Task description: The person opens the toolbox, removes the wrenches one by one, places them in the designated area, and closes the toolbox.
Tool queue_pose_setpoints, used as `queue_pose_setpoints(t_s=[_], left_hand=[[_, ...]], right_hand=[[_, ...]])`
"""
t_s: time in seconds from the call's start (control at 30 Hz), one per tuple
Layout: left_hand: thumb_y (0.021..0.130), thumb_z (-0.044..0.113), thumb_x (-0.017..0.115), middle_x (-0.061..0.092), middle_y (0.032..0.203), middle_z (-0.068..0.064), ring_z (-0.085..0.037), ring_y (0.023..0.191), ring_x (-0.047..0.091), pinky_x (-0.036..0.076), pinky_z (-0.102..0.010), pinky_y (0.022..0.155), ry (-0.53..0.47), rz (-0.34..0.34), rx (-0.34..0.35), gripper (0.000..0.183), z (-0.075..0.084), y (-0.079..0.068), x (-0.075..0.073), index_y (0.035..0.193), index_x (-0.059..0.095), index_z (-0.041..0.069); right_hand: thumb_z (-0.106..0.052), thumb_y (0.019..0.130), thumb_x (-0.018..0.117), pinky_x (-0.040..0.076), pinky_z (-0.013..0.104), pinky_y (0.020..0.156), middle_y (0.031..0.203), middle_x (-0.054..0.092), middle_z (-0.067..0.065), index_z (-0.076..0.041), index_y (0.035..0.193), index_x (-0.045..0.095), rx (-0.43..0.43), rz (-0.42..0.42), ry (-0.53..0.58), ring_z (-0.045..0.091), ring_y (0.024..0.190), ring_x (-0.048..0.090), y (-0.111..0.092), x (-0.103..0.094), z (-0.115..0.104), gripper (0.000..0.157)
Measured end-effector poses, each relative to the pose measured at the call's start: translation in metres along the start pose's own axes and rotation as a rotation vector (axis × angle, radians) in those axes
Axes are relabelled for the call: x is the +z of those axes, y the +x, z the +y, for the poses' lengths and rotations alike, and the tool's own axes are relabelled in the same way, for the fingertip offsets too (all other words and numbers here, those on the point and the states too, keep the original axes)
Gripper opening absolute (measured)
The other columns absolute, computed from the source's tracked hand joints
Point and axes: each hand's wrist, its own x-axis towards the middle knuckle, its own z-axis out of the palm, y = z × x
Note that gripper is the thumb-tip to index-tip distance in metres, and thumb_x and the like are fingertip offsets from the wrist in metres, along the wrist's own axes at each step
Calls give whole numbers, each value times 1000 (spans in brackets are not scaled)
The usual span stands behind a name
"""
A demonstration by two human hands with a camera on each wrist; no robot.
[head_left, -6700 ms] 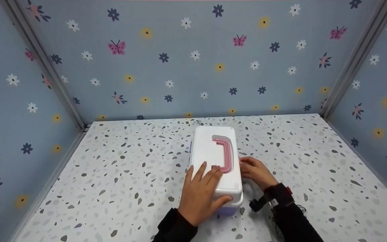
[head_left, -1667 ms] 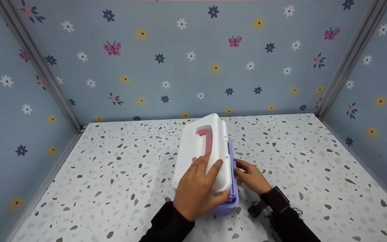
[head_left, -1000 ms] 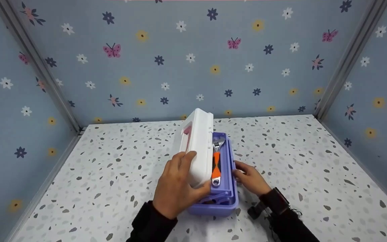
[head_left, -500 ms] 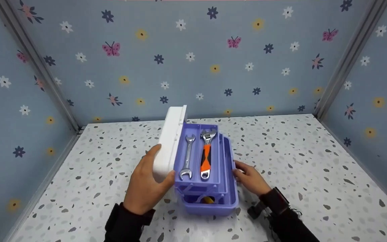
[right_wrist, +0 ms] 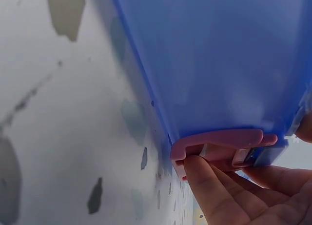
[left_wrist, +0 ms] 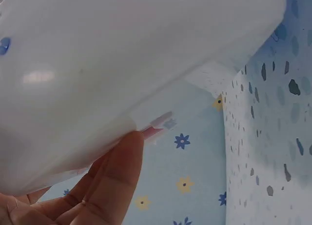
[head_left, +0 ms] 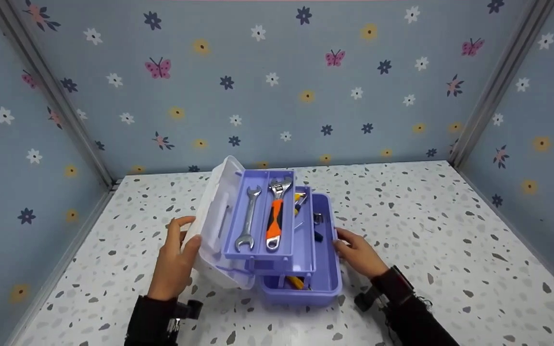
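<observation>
A purple toolbox (head_left: 301, 299) stands on the table, its white lid (head_left: 208, 206) swung up to the left and its trays fanned out. My left hand (head_left: 171, 264) grips the lid by its edge; the left wrist view shows fingers at the rim of the lid (left_wrist: 97, 78). At the toolbox's right side, my right hand (head_left: 361, 254) holds the pink latch (right_wrist: 219, 137). In the top tray (head_left: 284, 247) lie an open-end wrench (head_left: 248, 218) and an adjustable wrench (head_left: 276, 218) with an orange and black handle.
The middle tray (head_left: 304, 254) holds a yellow and dark tool (head_left: 299, 204), partly hidden. Dark items (head_left: 318, 235) and a yellow piece (head_left: 296, 282) lie in the toolbox bottom. Flower-patterned walls (head_left: 258, 96) border the speckled table (head_left: 402, 216) at the back and sides.
My left hand has swung the lid up and leftward from lying closed, lifting out the tiered trays and baring the wrenches. My right hand has stayed at the toolbox's right side.
</observation>
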Motion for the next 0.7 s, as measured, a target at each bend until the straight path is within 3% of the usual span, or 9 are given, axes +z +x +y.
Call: queue_pose_setpoints(t_s=[0.13, 0.23, 0.33, 0.47, 0.7], left_hand=[[99, 31, 40, 60, 126, -24, -30, 109, 61, 50, -38, 84, -38, -30, -31, 49, -12, 0, -6, 144, 39, 14], [100, 25, 37, 61, 123, -23, -21, 101, 60, 45, -34, 88, -55, -29, -84, 43, -20, 1, -10, 140, 43, 9], [101, 21, 36, 56, 130, -20, -15, 95, 60, 47, -32, 85, -120, -43, -161, 36, -29, 4, -13, 134, 46, 8], [103, 21, 35, 51, 134, -18, -16, 91, 64, 53, -33, 77, -249, -58, -241, 30, -42, 5, -14, 127, 45, 7], [104, 23, 39, 57, 113, -8, -18, 88, 61, 53, -36, 73, -375, -50, -317, 22, -61, 8, -11, 114, 46, 6]], right_hand=[[-11, 100, 48, 54, 21, 76, 135, 54, 31, 8, 144, 39, 23, 7, -14, 22, 97, 67, -3, 1, -8, 49], [-8, 99, 48, 54, 22, 75, 133, 54, 33, 11, 143, 39, 31, 5, -25, 19, 92, 66, -6, 1, -18, 48], [-7, 99, 48, 53, 24, 73, 132, 54, 34, 12, 142, 39, 31, 1, -31, 18, 90, 64, -7, 2, -21, 48], [-11, 101, 48, 53, 22, 75, 135, 54, 31, 9, 144, 39, 27, 4, -46, 22, 97, 65, -2, 2, -9, 49], [-16, 100, 50, 56, 26, 84, 138, 53, 29, 5, 145, 41, 17, 15, -17, 30, 108, 66, -1, 2, 1, 50]])
